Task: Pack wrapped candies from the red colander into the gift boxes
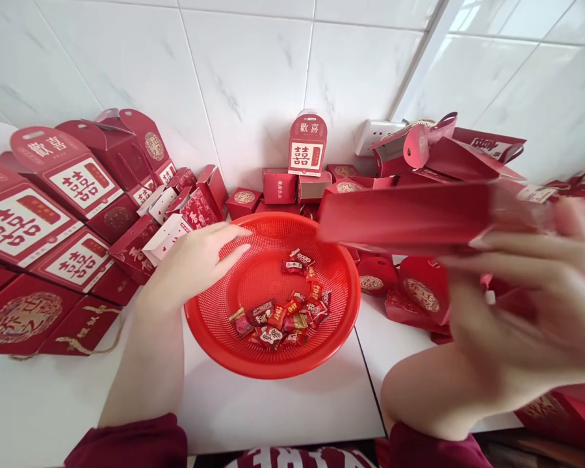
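Observation:
A red plastic basket (pixel 273 367) stands in the middle, with several wrapped candies (pixel 285 318) lying in its bottom and right part. My left hand (pixel 202 257) reaches over the basket's left rim with its fingers apart and nothing in them. On the right, my right hand (pixel 531 279) is blurred by motion; its fingers grip the end of a red box (pixel 404 214). This box is held level above the basket's right rim and the boxes behind it.
Stacked red boxes (pixel 82 185) fill the left side. Small red boxes (pixel 279 186) line the tiled wall, with an upright box (pixel 308 146) on top. More boxes (pixel 422 286) are heaped at the right, near a wall socket (pixel 373 135).

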The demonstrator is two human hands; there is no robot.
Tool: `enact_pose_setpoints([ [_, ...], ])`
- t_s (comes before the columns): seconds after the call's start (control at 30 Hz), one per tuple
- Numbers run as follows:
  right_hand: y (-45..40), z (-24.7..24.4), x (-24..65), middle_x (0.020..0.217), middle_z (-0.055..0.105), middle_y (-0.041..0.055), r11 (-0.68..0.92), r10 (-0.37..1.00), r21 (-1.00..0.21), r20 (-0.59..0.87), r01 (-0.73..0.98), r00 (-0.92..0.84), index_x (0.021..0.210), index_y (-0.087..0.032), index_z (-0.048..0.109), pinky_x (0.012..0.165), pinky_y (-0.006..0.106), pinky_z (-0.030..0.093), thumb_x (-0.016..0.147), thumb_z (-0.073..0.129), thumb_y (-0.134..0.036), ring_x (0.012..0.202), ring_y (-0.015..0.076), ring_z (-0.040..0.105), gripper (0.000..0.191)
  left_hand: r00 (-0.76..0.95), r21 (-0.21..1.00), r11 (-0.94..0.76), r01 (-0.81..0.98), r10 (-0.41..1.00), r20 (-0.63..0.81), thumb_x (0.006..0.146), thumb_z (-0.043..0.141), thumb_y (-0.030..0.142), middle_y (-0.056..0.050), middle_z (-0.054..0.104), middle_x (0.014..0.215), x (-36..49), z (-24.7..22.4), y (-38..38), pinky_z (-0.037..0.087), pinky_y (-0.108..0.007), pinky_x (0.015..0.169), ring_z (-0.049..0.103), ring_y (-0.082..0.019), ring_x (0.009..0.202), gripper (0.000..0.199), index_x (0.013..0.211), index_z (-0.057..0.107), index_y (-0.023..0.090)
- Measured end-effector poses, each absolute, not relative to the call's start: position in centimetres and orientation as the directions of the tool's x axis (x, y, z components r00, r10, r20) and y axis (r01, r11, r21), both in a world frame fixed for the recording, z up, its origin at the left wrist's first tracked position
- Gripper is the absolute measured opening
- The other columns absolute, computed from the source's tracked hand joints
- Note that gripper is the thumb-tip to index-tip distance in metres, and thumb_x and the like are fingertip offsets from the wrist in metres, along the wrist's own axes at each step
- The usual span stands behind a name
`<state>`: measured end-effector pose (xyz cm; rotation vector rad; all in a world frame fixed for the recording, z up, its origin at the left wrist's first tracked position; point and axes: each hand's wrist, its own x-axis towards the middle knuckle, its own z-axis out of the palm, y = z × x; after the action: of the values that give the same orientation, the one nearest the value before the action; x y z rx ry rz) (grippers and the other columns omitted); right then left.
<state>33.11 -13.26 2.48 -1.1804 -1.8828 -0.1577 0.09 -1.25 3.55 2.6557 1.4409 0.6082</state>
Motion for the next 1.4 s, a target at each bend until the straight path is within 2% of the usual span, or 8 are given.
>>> enact_pose_setpoints([
  [0.23,-9.1,3.3,25.0,0.076,0.069,-0.0025,0.729,0.401,0.188,0.662,0.659,-0.633,0.071,-0.020,0.059,0.098,0.039,0.047,0.096,0.051,-0.004,0.071,0.0122,0.062,0.031,0.648,0.258,-0.892,0.370,0.447,0.616,0.082,0.075,0.040,-0.009,0.064,0.134,2.2,3.7,-2.7,0.048,-0.038,0.106,0.061,-0.026,0.122,0.060,0.137,0.057,0.022],
  [0.33,-8.2,2.2,23.2,0.067,0.062,-0.0036,0.726,0.349,0.276,0.641,0.630,-0.684,0.066,-0.019,0.058,0.099,0.037,0.046,0.095,0.050,-0.003,0.065,0.0111,0.057,0.034,0.612,0.186,-0.917,0.354,0.377,0.695,0.083,0.074,0.027,-0.007,0.073,0.118,2.5,3.5,-2.5,0.054,-0.037,0.095,0.068,-0.023,0.106,0.037,0.120,0.069,0.021],
  [0.47,-8.3,1.4,22.8,0.069,0.065,-0.0033,0.721,0.348,0.276,0.649,0.636,-0.676,0.065,-0.019,0.061,0.115,0.046,0.037,0.094,0.051,-0.001,0.068,0.0121,0.059,0.036,0.373,0.195,-0.821,0.537,0.438,0.818,0.085,0.069,0.015,0.000,0.077,0.083,2.2,3.5,-2.6,0.053,-0.029,0.071,0.069,-0.015,0.073,0.008,0.082,0.074,0.021],
  [0.63,-8.3,1.4,22.7,0.069,0.067,-0.0025,0.746,0.303,0.269,0.677,0.609,-0.671,0.064,-0.019,0.063,0.118,0.048,0.036,0.092,0.053,-0.001,0.070,0.0134,0.063,0.036,0.199,0.437,-0.648,0.624,0.673,0.713,0.092,0.064,0.024,0.006,0.058,0.048,1.9,3.7,-3.3,0.041,-0.022,0.048,0.052,-0.007,0.044,0.025,0.067,0.067,0.019],
  [0.9,-7.8,1.7,23.3,0.094,0.075,0.0087,0.818,0.435,0.057,0.589,0.573,-0.681,0.076,-0.013,0.067,0.087,0.036,0.056,0.097,0.047,-0.003,0.088,0.0190,0.068,0.031,0.049,0.491,-0.521,0.698,0.719,0.693,0.093,0.060,0.035,0.004,0.056,0.050,1.6,3.6,-2.6,0.037,-0.025,0.050,0.052,-0.009,0.050,0.033,0.064,0.062,0.018],
  [1.07,-7.2,1.1,23.6,0.119,0.071,0.0126,0.835,0.530,-0.152,0.479,0.528,-0.700,0.085,-0.013,0.066,0.088,0.042,0.055,0.095,0.044,0.000,0.103,0.0245,0.067,0.027,0.257,0.537,-0.474,0.697,0.865,0.431,0.093,0.057,0.042,0.002,0.062,0.056,1.8,3.1,-1.6,0.039,-0.024,0.053,0.059,-0.011,0.054,0.038,0.065,0.064,0.018],
  [1.23,-7.4,1.7,24.0,0.120,0.071,0.0096,0.897,0.396,-0.405,0.556,0.178,-0.731,0.098,-0.016,0.067,0.098,0.037,0.052,0.095,0.042,-0.003,0.114,0.0193,0.063,0.029,0.381,0.550,-0.445,0.707,0.895,0.233,0.086,0.066,0.044,0.001,0.071,0.071,1.6,2.1,-0.3,0.041,-0.025,0.061,0.061,-0.013,0.064,0.026,0.081,0.074,0.020],
  [1.4,-6.3,1.9,23.4,0.107,0.073,0.0045,0.749,0.487,-0.580,0.156,0.319,-0.860,0.105,-0.021,0.068,0.086,0.032,0.052,0.096,0.042,-0.006,0.098,0.0186,0.067,0.030,0.403,0.496,-0.428,0.755,0.900,0.165,0.087,0.062,0.046,0.001,0.065,0.061,0.6,2.2,0.2,0.036,-0.025,0.059,0.055,-0.012,0.062,0.033,0.073,0.074,0.018],
])
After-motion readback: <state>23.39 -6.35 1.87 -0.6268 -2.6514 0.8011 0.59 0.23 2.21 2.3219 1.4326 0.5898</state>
